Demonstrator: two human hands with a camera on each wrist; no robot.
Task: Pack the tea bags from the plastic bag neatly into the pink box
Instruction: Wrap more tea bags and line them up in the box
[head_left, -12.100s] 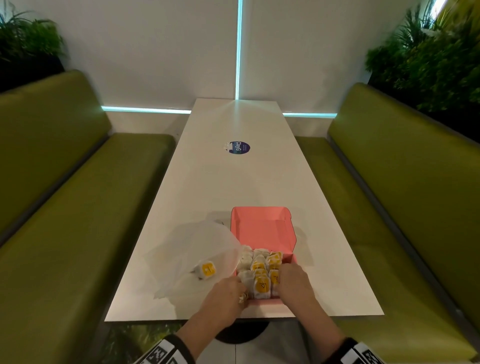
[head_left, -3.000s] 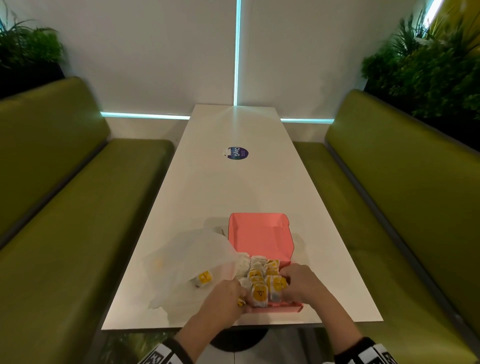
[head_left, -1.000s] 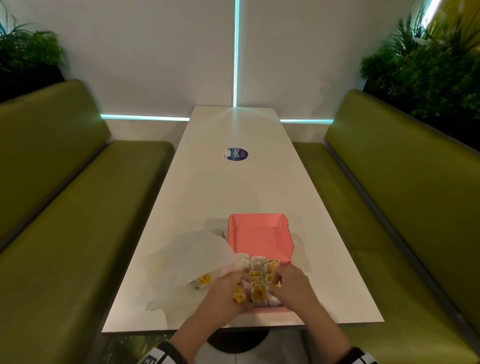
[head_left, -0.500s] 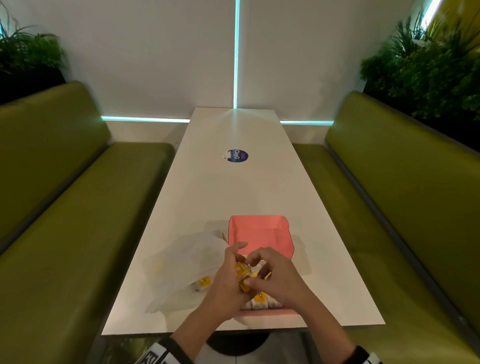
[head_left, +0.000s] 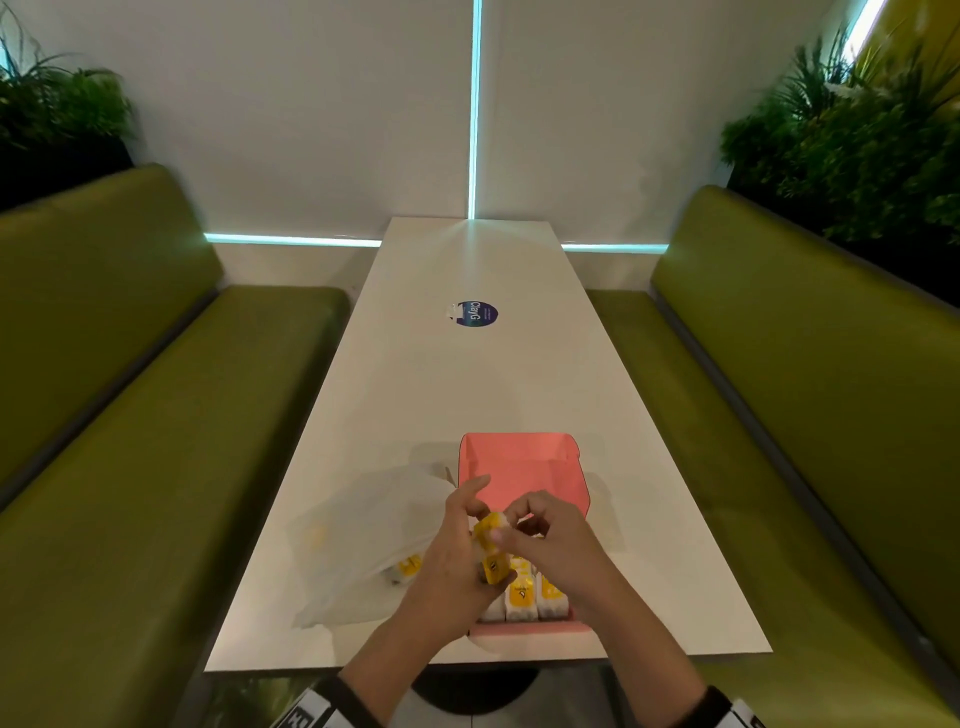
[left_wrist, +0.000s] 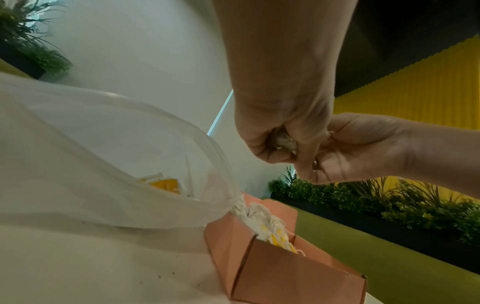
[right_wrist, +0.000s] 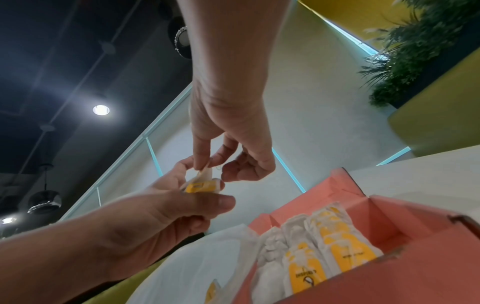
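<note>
Nearest, at the worktop (head_left: 519, 384) edge: the pink box (head_left: 530, 627), front rows filled with packed tea bags (head_left: 522, 597) standing upright, yellow labels up. Above the box, raised clear of it: left hand (head_left: 452, 566) and right hand (head_left: 556, 540) close together, sharing one tea bag (head_left: 487, 535). Left fingers (right_wrist: 197, 203) curled round the yellow-labelled body, thumb laid across it; right fingers (right_wrist: 201, 152) pinching the white paper top of that same bag between thumb and forefinger, the others loosely bent. In the left wrist view only a white scrap showing between the two hands. Just left of the box and touching its side: the plastic bag (head_left: 374, 530), translucent, mouth open toward the box, with at least one more yellow-labelled bag (head_left: 408, 567) lying inside. Behind the hands: the box's open lid (head_left: 519, 462), tilted back. Farther along, well apart: a round dark blue sticker (head_left: 477, 314). Flanking both sides: green benches (head_left: 156, 415). Beyond: a white wall with lit cyan strips (head_left: 474, 104) and plants (head_left: 852, 135) in the corners.
</note>
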